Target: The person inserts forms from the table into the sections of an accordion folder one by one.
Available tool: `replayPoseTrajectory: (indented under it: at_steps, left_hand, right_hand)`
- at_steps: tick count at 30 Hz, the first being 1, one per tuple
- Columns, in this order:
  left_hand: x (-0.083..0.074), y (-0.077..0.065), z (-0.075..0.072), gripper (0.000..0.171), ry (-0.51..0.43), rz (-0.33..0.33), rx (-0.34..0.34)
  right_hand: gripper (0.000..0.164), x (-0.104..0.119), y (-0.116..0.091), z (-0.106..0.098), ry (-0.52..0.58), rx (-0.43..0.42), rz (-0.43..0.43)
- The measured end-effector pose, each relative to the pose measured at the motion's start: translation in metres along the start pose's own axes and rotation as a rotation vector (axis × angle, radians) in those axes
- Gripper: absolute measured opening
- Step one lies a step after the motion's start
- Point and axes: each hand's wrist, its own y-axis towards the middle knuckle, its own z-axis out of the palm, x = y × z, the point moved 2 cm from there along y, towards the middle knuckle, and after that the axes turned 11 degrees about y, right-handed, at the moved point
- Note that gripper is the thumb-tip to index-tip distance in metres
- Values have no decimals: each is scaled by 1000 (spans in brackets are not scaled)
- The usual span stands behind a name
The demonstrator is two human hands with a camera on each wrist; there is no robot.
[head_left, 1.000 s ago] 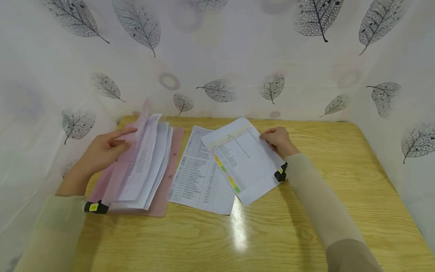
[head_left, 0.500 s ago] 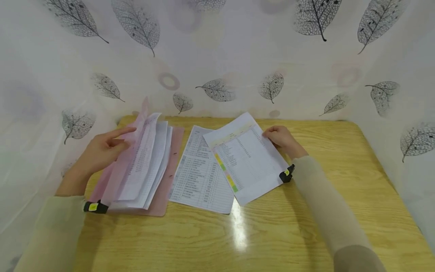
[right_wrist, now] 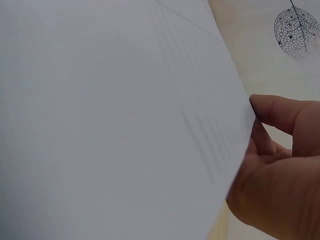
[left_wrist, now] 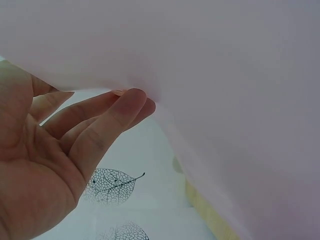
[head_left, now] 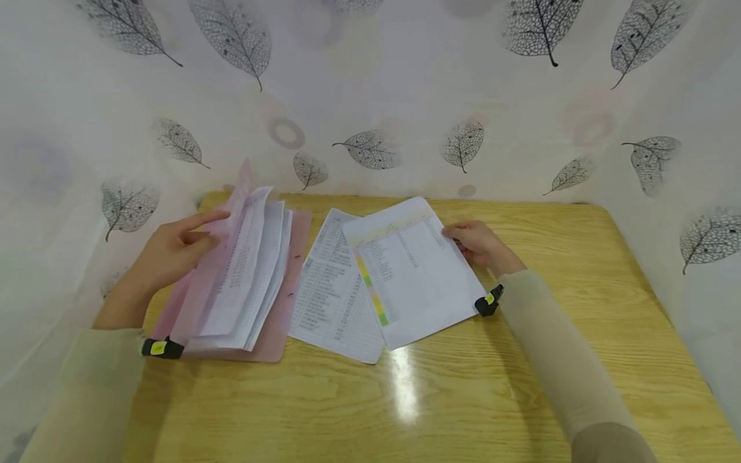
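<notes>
On the left, a pink folder (head_left: pixel 299 257) lies spread with its translucent cover (head_left: pixel 215 283) lifted and several white pages (head_left: pixel 237 283) fanned inside. My left hand (head_left: pixel 173 254) pinches the cover's edge between thumb and fingers, as the left wrist view shows up close on the pink sheet (left_wrist: pixel 225 90). My right hand (head_left: pixel 477 243) pinches the right edge of a printed sheet (head_left: pixel 422 276) with yellow and green cells along one side. That sheet fills most of the right wrist view, its edge held by the right hand (right_wrist: pixel 280 160). It overlaps a second printed sheet (head_left: pixel 330 302) beside the folder.
A wood-grain table (head_left: pixel 301 411) carries the papers, with a bright light reflection near its middle. Behind and at both sides hangs a pale curtain (head_left: pixel 382 77) printed with dark leaves. Black bands (head_left: pixel 489 300) with yellow labels sit at both wrists.
The coloured printed sheet in my right hand shifts right and up, then slightly back left and down, covering more of the sheet under it. My left hand keeps its pinch on the folder cover.
</notes>
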Motion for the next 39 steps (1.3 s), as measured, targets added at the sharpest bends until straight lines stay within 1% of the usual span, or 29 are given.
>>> replayPoseTrajectory:
  at_steps: [4, 6, 8, 11, 14, 18, 22, 24, 27, 30, 34, 36, 39]
  left_hand:
    - [-1, -1, 0, 46, -4, 2, 7]
    - [-1, -1, 0, 46, -4, 3, 11]
    - [-2, -1, 0, 46, -7, 2, 14]
    - [-2, 0, 0, 47, -7, -1, 15]
    - [-3, 0, 1, 47, -3, -6, 15]
    - [-2, 0, 1, 47, -9, -6, 11]
    - [-1, 0, 2, 47, -23, -5, 4]
    - [0, 1, 2, 47, -28, -7, -1]
    - [0, 1, 2, 47, -29, -5, -3]
    - [0, 1, 2, 46, -27, 1, -2]
    - [-1, 1, 2, 46, -27, 13, -1]
    - [-1, 1, 2, 46, -28, 25, 0]
    - [-1, 1, 2, 46, -33, 36, -3]
  right_hand:
    - [50, 1, -3, -1, -58, 21, 7]
    - [49, 2, -5, -1, -89, 18, -1]
    - [48, 4, -8, -1, -97, 22, -15]
    - [49, 7, -11, -1, -62, 29, -34]
    - [51, 7, -12, -1, 2, 44, -47]
    - [55, 4, -11, -2, 83, 66, -9]
    - [61, -1, -9, -2, 79, 73, 23]
    - [62, -2, -9, -1, 66, 73, 13]
    - [57, -3, -9, 2, 89, 82, -12]
    - [54, -3, -12, 7, 132, 120, -28]
    - [53, -2, -15, 15, 175, 189, -27]
    - [53, -2, -17, 19, 189, 221, -30]
    - [53, -1, -19, 25, 199, 246, -45]
